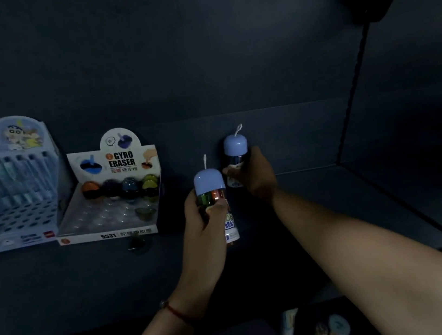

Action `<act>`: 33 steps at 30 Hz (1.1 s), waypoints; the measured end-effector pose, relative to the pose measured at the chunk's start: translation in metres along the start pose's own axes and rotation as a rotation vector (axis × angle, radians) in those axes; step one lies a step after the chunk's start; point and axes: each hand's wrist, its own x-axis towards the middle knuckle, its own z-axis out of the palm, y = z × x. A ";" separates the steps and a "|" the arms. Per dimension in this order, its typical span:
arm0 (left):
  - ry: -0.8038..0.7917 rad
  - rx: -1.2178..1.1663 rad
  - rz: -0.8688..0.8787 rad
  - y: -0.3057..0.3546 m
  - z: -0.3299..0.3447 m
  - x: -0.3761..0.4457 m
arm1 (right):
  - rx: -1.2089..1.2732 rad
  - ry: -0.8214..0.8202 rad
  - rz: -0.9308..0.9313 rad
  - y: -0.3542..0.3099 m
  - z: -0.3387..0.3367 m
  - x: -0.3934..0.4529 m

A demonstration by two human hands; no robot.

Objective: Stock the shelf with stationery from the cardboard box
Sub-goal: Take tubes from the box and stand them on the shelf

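My left hand (pixel 203 218): wrapped around a blue-capped tube (pixel 214 196), upright above the shelf (pixel 61 289).
My right hand (pixel 255 175): gripping a second blue-capped tube (pixel 235 148), further back.
Display box (pixel 115 190): "GYRO ERASER", "5531".
Pen display (pixel 9 183): writing too blurred.
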 end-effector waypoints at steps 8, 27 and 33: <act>-0.059 -0.042 0.087 0.000 -0.004 -0.002 | 0.182 -0.014 -0.036 -0.034 -0.045 -0.124; -0.492 1.060 0.480 0.010 -0.036 -0.017 | 0.037 -0.092 -0.048 -0.008 -0.068 -0.186; -0.459 1.180 0.421 -0.003 -0.063 -0.016 | -0.087 -0.146 -0.059 -0.010 -0.066 -0.139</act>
